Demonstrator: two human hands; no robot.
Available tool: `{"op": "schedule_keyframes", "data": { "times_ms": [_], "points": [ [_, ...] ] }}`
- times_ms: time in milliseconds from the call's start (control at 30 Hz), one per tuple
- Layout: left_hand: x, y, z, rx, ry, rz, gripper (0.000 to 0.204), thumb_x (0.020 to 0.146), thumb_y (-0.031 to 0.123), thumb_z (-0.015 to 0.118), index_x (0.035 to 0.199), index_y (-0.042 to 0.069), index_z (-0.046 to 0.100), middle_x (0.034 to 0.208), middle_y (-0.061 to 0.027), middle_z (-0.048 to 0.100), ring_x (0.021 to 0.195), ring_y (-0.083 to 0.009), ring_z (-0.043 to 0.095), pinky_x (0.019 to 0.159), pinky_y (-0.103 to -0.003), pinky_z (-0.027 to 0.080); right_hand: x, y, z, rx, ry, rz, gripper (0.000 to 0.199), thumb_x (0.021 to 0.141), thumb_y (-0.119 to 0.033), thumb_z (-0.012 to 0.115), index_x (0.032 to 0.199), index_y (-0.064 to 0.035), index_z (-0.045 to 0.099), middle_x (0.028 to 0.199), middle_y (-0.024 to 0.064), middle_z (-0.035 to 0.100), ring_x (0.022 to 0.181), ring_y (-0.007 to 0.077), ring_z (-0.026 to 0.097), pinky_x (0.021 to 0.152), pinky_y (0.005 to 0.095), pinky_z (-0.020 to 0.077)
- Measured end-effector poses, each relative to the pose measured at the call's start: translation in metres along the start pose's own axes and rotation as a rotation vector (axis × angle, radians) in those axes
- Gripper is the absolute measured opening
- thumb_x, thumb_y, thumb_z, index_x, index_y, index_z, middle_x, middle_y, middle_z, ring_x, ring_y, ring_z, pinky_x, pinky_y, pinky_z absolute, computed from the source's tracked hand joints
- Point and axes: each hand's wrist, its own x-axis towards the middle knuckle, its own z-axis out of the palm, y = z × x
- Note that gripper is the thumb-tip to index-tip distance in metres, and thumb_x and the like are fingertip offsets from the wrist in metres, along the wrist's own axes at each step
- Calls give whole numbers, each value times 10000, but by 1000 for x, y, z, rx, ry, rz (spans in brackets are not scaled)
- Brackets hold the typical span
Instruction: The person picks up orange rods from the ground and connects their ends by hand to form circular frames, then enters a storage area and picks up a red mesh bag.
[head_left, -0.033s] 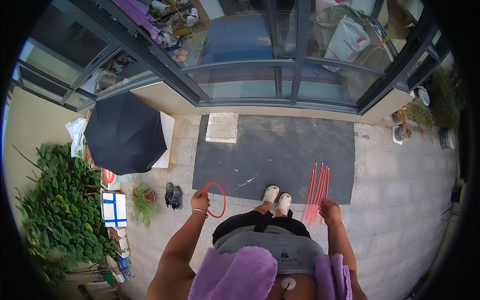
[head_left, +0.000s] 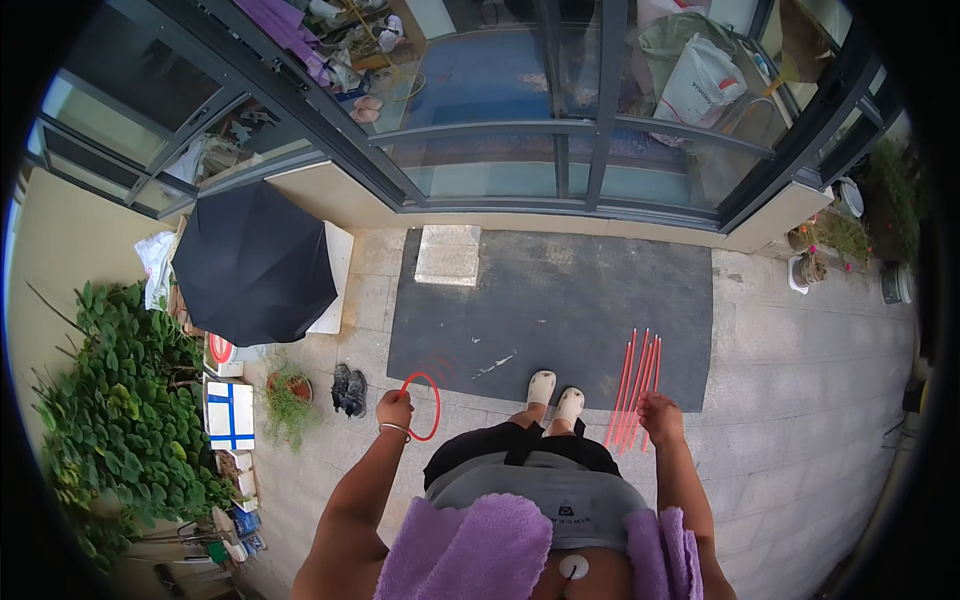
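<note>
My left hand (head_left: 394, 409), with a pale bracelet at the wrist, is closed round one side of a thin red ring (head_left: 438, 405). The ring hangs in the air by the near left corner of the dark mat (head_left: 550, 290). Fingers curled, my right hand (head_left: 661, 419) is beside several thin red rods (head_left: 628, 378) with pale tips. The rods run nearly parallel across the mat's near edge onto the paving. Whether my right hand touches a rod or holds anything is hidden.
My feet in cream clogs (head_left: 556, 395) stand at the mat's near edge. A pale slab (head_left: 447, 254) lies at its far left. An open black umbrella (head_left: 255, 265), dark shoes (head_left: 349, 390) and a potted plant (head_left: 289, 390) are left. Glass doors (head_left: 480, 165) stand ahead.
My left hand and the red ring have shifted slightly left and down. My right hand stays about where it was beside the rods.
</note>
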Motion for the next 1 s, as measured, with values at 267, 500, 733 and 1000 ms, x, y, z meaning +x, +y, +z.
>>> {"op": "schedule_keyframes", "data": {
  "times_ms": [267,500,733,1000],
  "points": [
    [-12,-169,-118,803,28,-175,115,751,106,591,780,45,684,708,-123,682,625,-220,666,593,-350,517,34,-13,133,-159,-215,52,150,896,-154,525,931,-47,624,771,39,630,636,134,569,577,262,458],
    [42,-188,-84,-301,122,-559,86,756,19,590,811,-25,640,649,-117,643,543,-193,630,488,-317,502,61,5,282,-425,-366,128,144,877,-159,573,932,-43,639,798,41,638,676,141,583,606,269,467],
    [169,-130,-149,-389,160,-353,125,747,-31,578,859,-75,613,666,-130,631,507,-187,614,456,-280,519,56,-18,496,-723,-481,-72,157,870,-174,583,939,-48,647,766,33,640,644,126,591,592,258,468],
    [298,-45,-198,-584,202,-119,62,758,-2,592,774,-56,618,637,-119,627,481,-179,599,454,-286,506,16,-111,728,-1545,-427,-1281,404,795,-139,618,1163,3,533,1154,191,547,1092,332,528,910,408,440]
  ]
}}
